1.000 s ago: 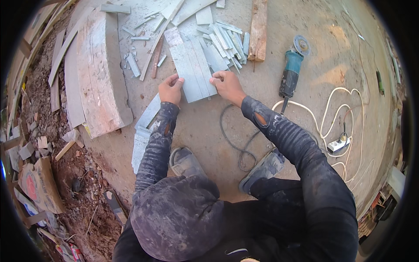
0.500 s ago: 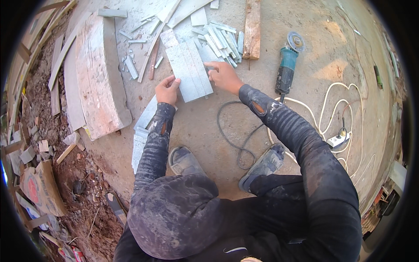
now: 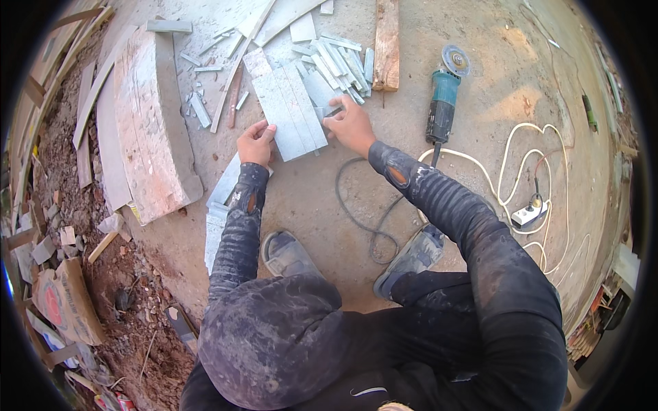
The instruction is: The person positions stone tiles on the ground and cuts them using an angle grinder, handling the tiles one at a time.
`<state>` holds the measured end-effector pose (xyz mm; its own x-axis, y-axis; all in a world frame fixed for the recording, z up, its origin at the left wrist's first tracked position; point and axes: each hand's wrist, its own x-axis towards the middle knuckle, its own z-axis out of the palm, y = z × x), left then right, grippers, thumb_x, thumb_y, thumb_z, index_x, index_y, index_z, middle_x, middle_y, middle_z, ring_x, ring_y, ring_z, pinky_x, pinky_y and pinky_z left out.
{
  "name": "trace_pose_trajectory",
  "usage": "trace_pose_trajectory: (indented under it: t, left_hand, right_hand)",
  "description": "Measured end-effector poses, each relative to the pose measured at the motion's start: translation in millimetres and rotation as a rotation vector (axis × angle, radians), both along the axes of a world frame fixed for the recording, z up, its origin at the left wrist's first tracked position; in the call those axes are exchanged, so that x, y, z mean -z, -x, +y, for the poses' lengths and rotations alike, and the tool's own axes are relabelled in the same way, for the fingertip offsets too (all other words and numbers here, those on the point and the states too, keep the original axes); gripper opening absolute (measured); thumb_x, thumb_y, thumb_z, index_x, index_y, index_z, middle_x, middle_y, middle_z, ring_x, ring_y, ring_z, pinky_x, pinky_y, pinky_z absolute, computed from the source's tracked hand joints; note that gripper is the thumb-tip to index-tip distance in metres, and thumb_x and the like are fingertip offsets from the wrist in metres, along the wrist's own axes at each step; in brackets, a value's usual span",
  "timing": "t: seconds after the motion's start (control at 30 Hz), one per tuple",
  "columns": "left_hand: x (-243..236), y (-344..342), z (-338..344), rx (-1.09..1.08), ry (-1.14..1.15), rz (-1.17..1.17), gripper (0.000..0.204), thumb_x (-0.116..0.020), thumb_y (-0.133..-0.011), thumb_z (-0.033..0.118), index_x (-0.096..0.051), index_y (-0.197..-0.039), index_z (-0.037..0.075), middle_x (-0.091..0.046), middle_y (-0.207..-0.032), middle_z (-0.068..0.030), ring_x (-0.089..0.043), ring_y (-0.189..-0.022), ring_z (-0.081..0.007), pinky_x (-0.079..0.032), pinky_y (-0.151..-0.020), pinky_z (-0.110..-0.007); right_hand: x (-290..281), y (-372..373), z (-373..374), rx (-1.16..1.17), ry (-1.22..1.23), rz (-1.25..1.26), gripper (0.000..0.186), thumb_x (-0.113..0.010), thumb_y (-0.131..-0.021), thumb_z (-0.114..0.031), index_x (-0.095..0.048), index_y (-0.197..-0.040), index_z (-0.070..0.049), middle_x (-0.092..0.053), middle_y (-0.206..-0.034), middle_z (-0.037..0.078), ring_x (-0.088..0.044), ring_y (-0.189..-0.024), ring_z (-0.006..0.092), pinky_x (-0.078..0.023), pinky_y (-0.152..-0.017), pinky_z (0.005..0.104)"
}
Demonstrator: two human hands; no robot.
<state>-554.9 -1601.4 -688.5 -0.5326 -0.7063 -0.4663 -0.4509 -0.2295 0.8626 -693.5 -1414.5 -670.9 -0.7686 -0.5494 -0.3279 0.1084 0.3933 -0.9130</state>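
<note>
A pale grey stone tile (image 3: 291, 120), marked with thin lengthwise lines, lies tilted in front of me. My left hand (image 3: 256, 142) pinches its left edge between thumb and fingers. At the tile's right edge is my right hand (image 3: 351, 128), its fingers closed on a short, dark, thin piece (image 3: 334, 111) whose kind I cannot make out. Beyond the hands lies a heap of narrow cut stone strips (image 3: 340, 65). A teal and black angle grinder (image 3: 443, 103) with a bare disc rests on the ground to the right.
A wooden beam (image 3: 386, 48) lies beyond the right hand. To the left is a large concrete block (image 3: 147, 123). More tiles (image 3: 223, 185) sit beside my left forearm. A white cable (image 3: 507, 185) loops around a power strip (image 3: 529, 214) at right. Rubble and a torn sack (image 3: 68, 301) border the left side.
My right hand's fingers have closed, and a dark thin piece now shows in them; before, the index finger pointed at the tile's edge. My left hand keeps its grip on the tile.
</note>
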Motion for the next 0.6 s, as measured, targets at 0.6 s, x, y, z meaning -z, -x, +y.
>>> trace_pose_trajectory:
  t: [0.6]
  left_hand:
    - [-4,0,1,-0.026,-0.073,0.026,0.034,-0.067,-0.089,0.005,-0.060,-0.120,-0.008,-0.067,-0.105,-0.0111,-0.066,-0.092,-0.0185,-0.057,-0.080,-0.031]
  right_hand:
    - [-4,13,6,-0.186,-0.171,0.188,0.028,-0.062,-0.081,-0.018,-0.069,-0.100,0.001,-0.068,-0.085,0.020,-0.067,-0.075,0.0325,-0.054,-0.074,0.0400]
